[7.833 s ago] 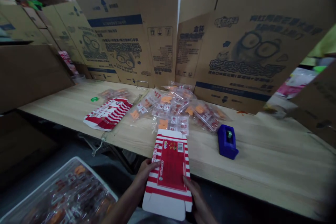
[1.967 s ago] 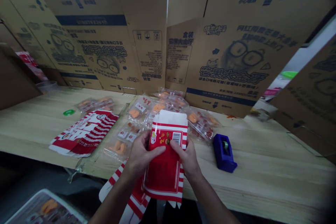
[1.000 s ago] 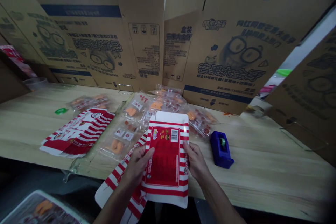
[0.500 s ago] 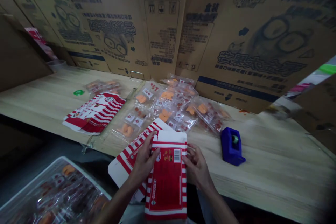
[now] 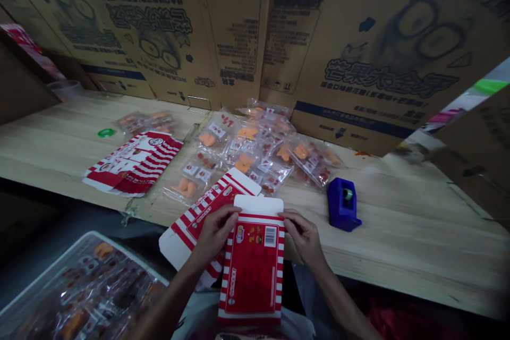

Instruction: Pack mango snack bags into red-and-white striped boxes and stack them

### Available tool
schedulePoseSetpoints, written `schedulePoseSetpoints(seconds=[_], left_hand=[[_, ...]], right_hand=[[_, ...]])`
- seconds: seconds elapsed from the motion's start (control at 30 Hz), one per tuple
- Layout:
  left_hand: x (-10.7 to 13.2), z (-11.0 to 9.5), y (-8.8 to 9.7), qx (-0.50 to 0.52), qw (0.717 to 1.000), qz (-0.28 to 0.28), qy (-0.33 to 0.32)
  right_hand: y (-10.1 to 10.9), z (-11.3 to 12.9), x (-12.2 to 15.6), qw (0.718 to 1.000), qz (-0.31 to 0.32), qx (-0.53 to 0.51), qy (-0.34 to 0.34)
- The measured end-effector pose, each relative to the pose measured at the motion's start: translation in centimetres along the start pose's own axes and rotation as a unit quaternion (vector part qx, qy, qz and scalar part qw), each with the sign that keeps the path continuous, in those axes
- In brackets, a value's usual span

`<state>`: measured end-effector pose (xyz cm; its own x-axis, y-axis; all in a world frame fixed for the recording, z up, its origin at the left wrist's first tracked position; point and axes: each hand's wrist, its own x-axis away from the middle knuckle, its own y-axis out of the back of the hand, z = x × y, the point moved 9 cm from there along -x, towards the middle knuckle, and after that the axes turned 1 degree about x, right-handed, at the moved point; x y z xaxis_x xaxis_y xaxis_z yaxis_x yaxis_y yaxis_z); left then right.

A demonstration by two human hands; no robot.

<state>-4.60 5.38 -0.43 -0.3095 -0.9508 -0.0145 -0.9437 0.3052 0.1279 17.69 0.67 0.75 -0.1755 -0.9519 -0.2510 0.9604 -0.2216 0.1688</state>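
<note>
My hands hold a flat red-and-white striped carton (image 5: pixel 253 271) by its upper side edges, just below a white flap. My left hand (image 5: pixel 215 234) also rests over a second striped carton (image 5: pixel 203 226), which lies partly under the first. My right hand (image 5: pixel 303 236) pinches the carton's right edge, close to the table's front edge. The lower end of the held carton hangs below the table edge, in front of my body. Several clear packets of orange sweets (image 5: pixel 255 149) lie just beyond my hands.
A stack of flat striped cartons (image 5: pixel 133 163) lies on the wooden table (image 5: pixel 398 207) to the left. A blue tape dispenser (image 5: pixel 342 204) stands to the right. A tray of packets (image 5: pixel 83 292) sits low at the left. Printed cardboard sheets (image 5: pixel 358 53) stand along the back.
The second carton now lies under my left hand, and the held carton sits over it. My hands have shifted toward the carton's upper end, and the view has tilted slightly.
</note>
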Motion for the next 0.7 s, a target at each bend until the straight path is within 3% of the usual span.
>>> schedulePoseSetpoints(seconds=[0.17, 0.23, 0.3, 0.37, 0.43, 0.53, 0.6, 0.7], left_hand=[[2.2, -1.4, 0.5, -0.055, 0.994, -0.087, -0.037], [3.0, -1.8, 1.4, -0.1, 0.985, -0.13, -0.05], [3.0, -2.8, 1.4, -0.217, 0.963, -0.133, -0.092], [2.2, -3.7, -0.6, -0.382, 0.908, -0.07, -0.156], [1.6, -3.5, -4.3, -0.519, 0.823, 0.037, -0.228], [1.8, -1.6, -9.5, -0.624, 0.694, 0.17, -0.315], [1.8, -0.3, -11.2, -0.667, 0.638, 0.193, -0.333], [1.6, 0.8, -11.6, -0.704, 0.598, 0.193, -0.331]], right_hand=[[1.2, 0.2, -0.1, 1.0, -0.022, 0.009, 0.001], [3.1, -0.6, 0.9, 0.997, -0.079, 0.015, -0.013], [5.9, -1.8, 2.6, 0.986, -0.158, 0.012, -0.042], [8.4, -3.0, 4.7, 0.969, -0.233, -0.009, -0.082], [10.2, -3.6, 6.6, 0.949, -0.292, -0.041, -0.11], [11.4, -3.2, 8.6, 0.931, -0.336, -0.076, -0.121], [11.6, -2.7, 9.3, 0.927, -0.345, -0.086, -0.124], [11.7, -2.7, 9.7, 0.921, -0.352, -0.096, -0.135]])
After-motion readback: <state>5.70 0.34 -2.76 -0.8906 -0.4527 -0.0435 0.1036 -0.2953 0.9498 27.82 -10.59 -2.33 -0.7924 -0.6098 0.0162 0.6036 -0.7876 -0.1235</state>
